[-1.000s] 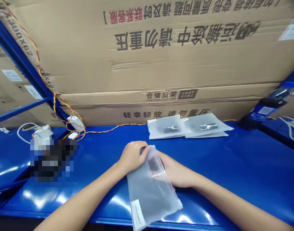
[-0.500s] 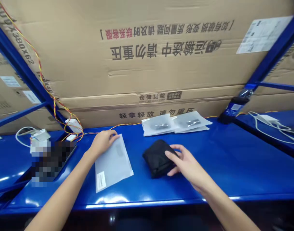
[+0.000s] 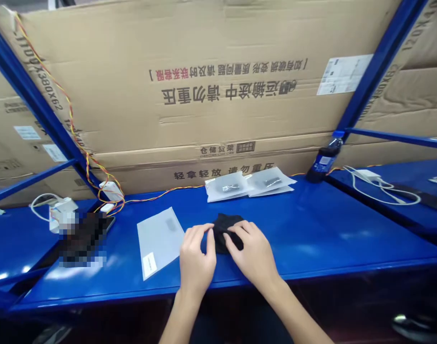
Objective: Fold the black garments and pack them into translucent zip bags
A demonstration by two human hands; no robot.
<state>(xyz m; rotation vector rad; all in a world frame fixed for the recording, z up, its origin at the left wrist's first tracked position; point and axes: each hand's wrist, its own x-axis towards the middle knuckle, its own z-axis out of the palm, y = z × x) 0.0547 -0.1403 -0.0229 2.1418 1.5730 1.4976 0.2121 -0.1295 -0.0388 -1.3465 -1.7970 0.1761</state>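
Note:
A folded black cloth item [image 3: 228, 220] lies on the blue shelf in front of me; its exact kind does not show. My left hand [image 3: 198, 253] pinches its left edge between thumb and fingers. From the right, my right hand [image 3: 252, 248] grips the top and right side, thumb and fingertips closed on the fabric. Left of my left hand lies a frosted plastic bag [image 3: 159, 239], flat, with a small white label at its lower corner. Part of the cloth is hidden under my fingers.
More frosted bags [image 3: 225, 186] with dark contents lie at the back. A dark drink bottle [image 3: 324, 160] stands right of them. A phone-like dark slab [image 3: 87, 239], chargers and red-yellow wires are at left. Cardboard [image 3: 221, 114] walls the back; blue posts [image 3: 368, 86] flank it.
My left hand has left the frosted bag and moved right to grip the black cloth item. My right hand still holds the cloth, now from nearer me. The view has shifted slightly.

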